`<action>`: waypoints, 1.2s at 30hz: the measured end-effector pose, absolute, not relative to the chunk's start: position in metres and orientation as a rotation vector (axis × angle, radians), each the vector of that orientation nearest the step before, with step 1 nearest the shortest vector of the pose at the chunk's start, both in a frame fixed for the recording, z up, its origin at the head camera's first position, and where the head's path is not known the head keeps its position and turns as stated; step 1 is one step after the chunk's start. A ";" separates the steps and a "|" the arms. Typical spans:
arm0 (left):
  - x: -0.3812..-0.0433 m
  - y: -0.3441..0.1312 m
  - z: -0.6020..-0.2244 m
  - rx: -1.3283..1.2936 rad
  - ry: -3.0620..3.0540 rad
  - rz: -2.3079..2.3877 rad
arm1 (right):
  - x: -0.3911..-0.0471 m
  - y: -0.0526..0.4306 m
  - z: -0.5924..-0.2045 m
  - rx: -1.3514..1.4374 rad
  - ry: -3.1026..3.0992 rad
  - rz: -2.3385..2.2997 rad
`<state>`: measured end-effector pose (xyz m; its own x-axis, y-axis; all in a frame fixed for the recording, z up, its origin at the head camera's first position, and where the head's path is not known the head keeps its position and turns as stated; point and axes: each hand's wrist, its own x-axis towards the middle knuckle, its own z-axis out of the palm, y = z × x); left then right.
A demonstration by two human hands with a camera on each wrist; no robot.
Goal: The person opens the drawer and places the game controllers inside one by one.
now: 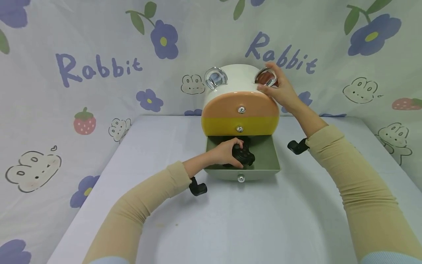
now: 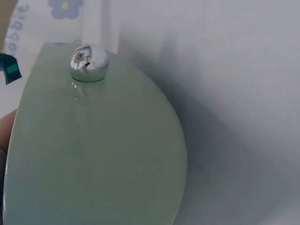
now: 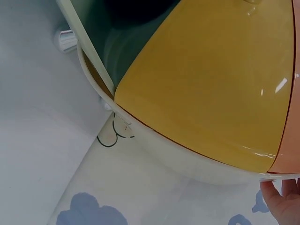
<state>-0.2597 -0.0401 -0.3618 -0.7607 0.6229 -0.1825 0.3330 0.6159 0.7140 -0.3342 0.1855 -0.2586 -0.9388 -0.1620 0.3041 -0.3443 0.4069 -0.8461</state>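
A rounded drawer cabinet (image 1: 242, 80) stands on the table, with a white shell and orange and yellow fronts. Its green bottom drawer (image 1: 265, 156) is pulled out. Inside that drawer, my left hand (image 1: 225, 152) grips a black game controller (image 1: 245, 157), partly covered by the fingers. At the cabinet's upper right, my right hand (image 1: 281, 90) holds the chrome-rimmed ear (image 1: 265, 77) between thumb and fingers. In the left wrist view, the green drawer front (image 2: 103, 140) hides most of the left hand. The right wrist view shows right fingertips (image 3: 276, 201) at the shell's edge.
A second chrome-rimmed ear (image 1: 215, 78) sits on the cabinet's upper left. Round silver knobs (image 1: 241, 178) mark the drawer fronts. A white cloth covers the table (image 1: 230, 223). Behind hangs a printed curtain (image 1: 108, 36) with flowers and rabbits.
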 end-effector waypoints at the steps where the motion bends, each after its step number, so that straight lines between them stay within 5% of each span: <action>1: -0.260 -0.039 -0.363 0.766 2.433 0.944 | -0.334 0.185 -0.258 0.452 -2.484 1.554; 36: -0.274 -0.046 -0.374 0.913 2.422 0.813 | -0.334 0.185 -0.259 0.450 -2.477 1.577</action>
